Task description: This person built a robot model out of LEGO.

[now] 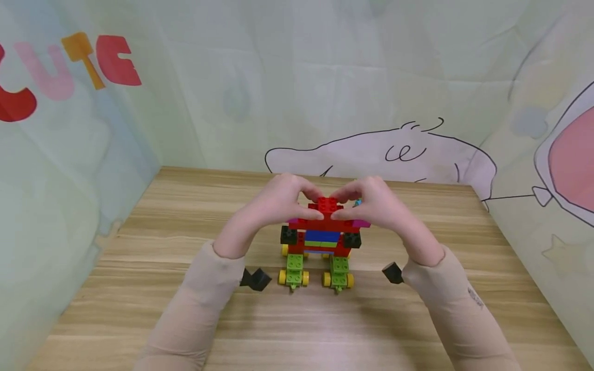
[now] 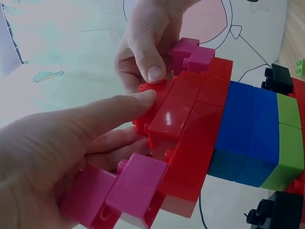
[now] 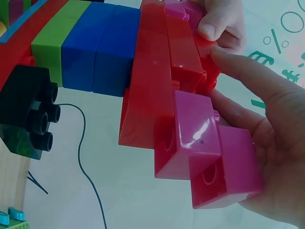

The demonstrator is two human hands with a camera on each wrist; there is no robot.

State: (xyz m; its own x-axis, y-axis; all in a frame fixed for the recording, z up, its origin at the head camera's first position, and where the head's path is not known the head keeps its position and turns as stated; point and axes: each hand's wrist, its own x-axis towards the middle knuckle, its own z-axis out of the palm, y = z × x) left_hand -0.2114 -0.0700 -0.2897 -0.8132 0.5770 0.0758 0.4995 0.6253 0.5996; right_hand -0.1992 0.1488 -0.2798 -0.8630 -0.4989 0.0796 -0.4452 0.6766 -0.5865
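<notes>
A figure built of toy bricks stands on the wooden table, with stacked red bricks [image 1: 325,225] across its upper part. On its very top is a red building brick [image 1: 327,204]. My left hand [image 1: 282,202] pinches that brick from the left, thumb in front and fingers behind. From the other side my right hand [image 1: 375,205] pinches it the same way. In the left wrist view magenta bricks [image 2: 137,183] step out beside the left palm; similar magenta bricks [image 3: 198,126] lie by the right palm. Blue bricks [image 1: 322,236] and lime bricks [image 2: 289,138] sit lower down.
Black bricks [image 1: 289,235] stick out at the figure's sides. Two green wheeled pieces [image 1: 294,264] with yellow wheels stand at its front. Black camera parts [image 1: 259,279] hang below the sleeves. A printed cloth [image 1: 209,103] encloses the table [image 1: 185,206] at the back and sides.
</notes>
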